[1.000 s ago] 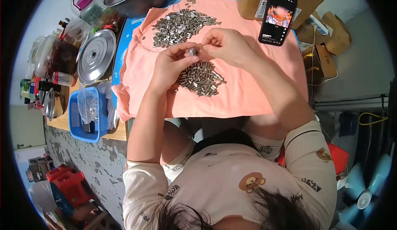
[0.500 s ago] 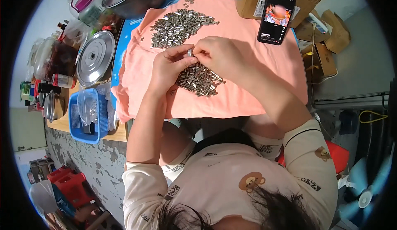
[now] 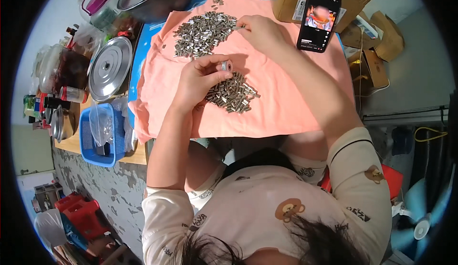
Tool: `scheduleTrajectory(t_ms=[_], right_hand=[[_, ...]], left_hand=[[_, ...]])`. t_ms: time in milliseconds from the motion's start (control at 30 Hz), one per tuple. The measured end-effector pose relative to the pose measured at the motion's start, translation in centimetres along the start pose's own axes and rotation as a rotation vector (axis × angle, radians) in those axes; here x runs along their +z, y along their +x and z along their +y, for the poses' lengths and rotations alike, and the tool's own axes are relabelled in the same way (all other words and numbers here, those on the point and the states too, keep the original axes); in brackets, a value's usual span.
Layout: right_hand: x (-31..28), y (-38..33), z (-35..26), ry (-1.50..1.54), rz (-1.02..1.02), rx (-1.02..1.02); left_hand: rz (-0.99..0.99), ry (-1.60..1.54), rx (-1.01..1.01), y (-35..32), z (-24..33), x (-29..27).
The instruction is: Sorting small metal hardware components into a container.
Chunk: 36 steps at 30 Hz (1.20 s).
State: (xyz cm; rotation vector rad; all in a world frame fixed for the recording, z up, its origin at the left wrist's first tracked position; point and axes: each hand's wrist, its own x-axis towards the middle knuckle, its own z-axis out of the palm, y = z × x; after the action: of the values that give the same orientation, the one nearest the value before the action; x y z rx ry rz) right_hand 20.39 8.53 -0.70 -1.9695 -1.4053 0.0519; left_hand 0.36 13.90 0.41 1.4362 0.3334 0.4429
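Your left hand (image 3: 194, 80) is clamped on the round metal part (image 3: 227, 66), centre frame; right hand (image 3: 261, 35) at the upper pile (image 3: 202, 33).

Part sits between your left thumb and fingers, at their right-hand end, its dark-centred face turned right. Lower pile (image 3: 234, 94) of small metal cylinders lies just below and right of that hand, mid-frame. Your right hand is up and right of the part, well apart from it; fingertips close together at the upper pile's right edge, can't tell if a cylinder is between them. Both piles are on the pink cloth (image 3: 300, 110); phone (image 3: 318, 19) stands upper right, against the cardboard box (image 3: 291, 0).
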Motion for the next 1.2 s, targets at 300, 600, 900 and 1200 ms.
scheduleTrajectory(t_ms=[300, 600, 900, 1200], right_hand=[[-0.3, -0.7, -0.8, -0.240, 0.027, -0.108], [-1.2, -4.7, -4.3, 0.751, -0.313, 0.064], [-1.3, -5.7, -6.7, 0.077, 0.056, -0.310], [-1.2, -4.4, -3.8, 0.707, -0.369, 0.083]], left_hand=[[0.043, -0.044, 0.034, 0.3, -0.5, -0.6], [0.061, -0.067, 0.042, 0.4, -0.5, -0.7], [0.108, 0.048, 0.012, 0.4, -0.6, -0.7], [0.060, -0.050, -0.018, 0.1, 0.1, -0.3]])
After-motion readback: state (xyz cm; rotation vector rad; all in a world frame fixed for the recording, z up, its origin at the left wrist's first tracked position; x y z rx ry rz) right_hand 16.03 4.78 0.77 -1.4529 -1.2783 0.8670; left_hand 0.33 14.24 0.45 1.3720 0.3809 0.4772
